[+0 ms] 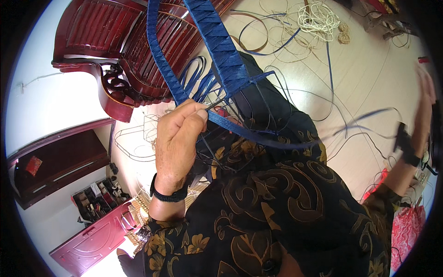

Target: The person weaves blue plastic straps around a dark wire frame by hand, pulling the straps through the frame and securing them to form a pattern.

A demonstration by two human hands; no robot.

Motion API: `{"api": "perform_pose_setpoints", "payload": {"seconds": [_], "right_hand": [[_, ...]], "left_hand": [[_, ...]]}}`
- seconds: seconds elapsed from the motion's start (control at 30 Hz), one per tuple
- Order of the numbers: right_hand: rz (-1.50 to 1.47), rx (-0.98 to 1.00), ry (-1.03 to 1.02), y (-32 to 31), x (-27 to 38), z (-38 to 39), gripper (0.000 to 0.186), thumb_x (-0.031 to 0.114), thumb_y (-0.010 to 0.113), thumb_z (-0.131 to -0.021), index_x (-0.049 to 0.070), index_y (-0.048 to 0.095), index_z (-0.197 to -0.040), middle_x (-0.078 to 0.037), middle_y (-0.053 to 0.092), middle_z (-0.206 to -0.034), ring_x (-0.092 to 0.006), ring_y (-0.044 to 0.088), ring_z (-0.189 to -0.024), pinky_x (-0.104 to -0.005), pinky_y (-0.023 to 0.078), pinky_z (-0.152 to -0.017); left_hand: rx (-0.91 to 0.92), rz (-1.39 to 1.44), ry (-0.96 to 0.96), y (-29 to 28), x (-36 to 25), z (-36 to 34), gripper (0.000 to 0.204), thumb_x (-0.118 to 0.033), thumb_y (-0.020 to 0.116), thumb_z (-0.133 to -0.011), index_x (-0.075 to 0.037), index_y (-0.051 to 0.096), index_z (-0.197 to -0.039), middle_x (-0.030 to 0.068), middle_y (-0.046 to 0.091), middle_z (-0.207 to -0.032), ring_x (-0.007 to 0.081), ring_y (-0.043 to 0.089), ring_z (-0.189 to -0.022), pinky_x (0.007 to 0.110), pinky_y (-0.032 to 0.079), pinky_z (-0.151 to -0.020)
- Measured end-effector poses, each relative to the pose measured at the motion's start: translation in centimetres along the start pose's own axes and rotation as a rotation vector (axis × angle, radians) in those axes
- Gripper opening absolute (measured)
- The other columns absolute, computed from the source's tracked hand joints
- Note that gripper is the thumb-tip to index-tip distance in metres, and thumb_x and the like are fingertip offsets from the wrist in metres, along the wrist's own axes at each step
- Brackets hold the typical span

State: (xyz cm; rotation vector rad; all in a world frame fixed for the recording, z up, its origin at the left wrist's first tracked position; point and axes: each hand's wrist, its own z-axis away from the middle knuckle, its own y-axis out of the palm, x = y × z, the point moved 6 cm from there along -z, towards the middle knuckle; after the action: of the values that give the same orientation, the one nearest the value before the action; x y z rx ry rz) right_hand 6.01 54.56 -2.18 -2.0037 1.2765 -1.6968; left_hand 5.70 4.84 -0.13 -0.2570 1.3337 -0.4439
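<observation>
My left hand pinches thumb against fingers at the corner of a wire frame wrapped in blue strip. From that pinch a loose blue strip sweeps right across my lap, its far part smeared by motion. A narrower wrapped bar runs up from beside the same hand. Bare dark wires of the frame hang below the wrapped part, over my dark trousers. Far out at the right rim, my right hand is raised with the arm stretched out; it is blurred and its fingers are unclear.
A dark red slatted wooden bench stands at upper left. Coils of blue strip lie beneath the frame. Cream cord and loose strips are scattered over the pale floor. A box of small items sits at lower left.
</observation>
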Motion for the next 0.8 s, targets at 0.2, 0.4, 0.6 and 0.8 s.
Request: {"api": "perform_pose_setpoints", "payload": {"seconds": [0.2,0.4,0.6,0.8], "right_hand": [[-0.561,0.618,-0.553,18.5,21.2,9.2,0.046,0.015,0.086,-0.073,0.005,0.058,-0.108,-0.010,0.058,-0.098,-0.0258,0.064,-0.087,-0.0324,0.053,-0.077],[-0.501,0.592,-0.642,20.9,24.1,12.3,0.042,0.011,0.076,-0.078,0.008,0.054,-0.113,-0.009,0.050,-0.088,-0.0260,0.062,-0.073,-0.0355,0.052,-0.059],[-0.499,0.438,-0.902,20.4,23.4,12.1,0.028,0.011,0.066,-0.081,0.004,0.066,-0.108,-0.003,0.054,-0.084,-0.0190,0.061,-0.070,-0.0295,0.049,-0.055],[-0.506,0.333,-1.015,20.3,22.8,12.1,0.027,0.011,0.067,-0.077,0.003,0.069,-0.103,-0.001,0.055,-0.083,-0.0159,0.058,-0.067,-0.0281,0.046,-0.053]], "left_hand": [[0.044,0.031,0.013,-0.3,0.2,0.0,0.020,-0.010,0.052,-0.094,0.006,0.060,-0.085,0.0010,0.046,-0.072,0.0097,0.043,-0.071,0.026,0.034,-0.066],[0.010,0.022,0.010,-0.3,0.4,0.3,0.019,-0.008,0.053,-0.093,0.008,0.062,-0.088,0.0031,0.049,-0.073,0.0122,0.045,-0.070,0.027,0.035,-0.066],[0.003,0.011,0.025,-0.7,0.9,0.5,0.017,-0.005,0.054,-0.090,0.008,0.065,-0.092,0.0037,0.052,-0.075,0.0138,0.048,-0.074,0.028,0.037,-0.068],[0.076,0.067,0.033,-1.2,1.3,0.6,0.018,-0.006,0.059,-0.087,0.005,0.067,-0.099,0.0036,0.057,-0.086,0.0122,0.051,-0.082,0.026,0.040,-0.074]]}}
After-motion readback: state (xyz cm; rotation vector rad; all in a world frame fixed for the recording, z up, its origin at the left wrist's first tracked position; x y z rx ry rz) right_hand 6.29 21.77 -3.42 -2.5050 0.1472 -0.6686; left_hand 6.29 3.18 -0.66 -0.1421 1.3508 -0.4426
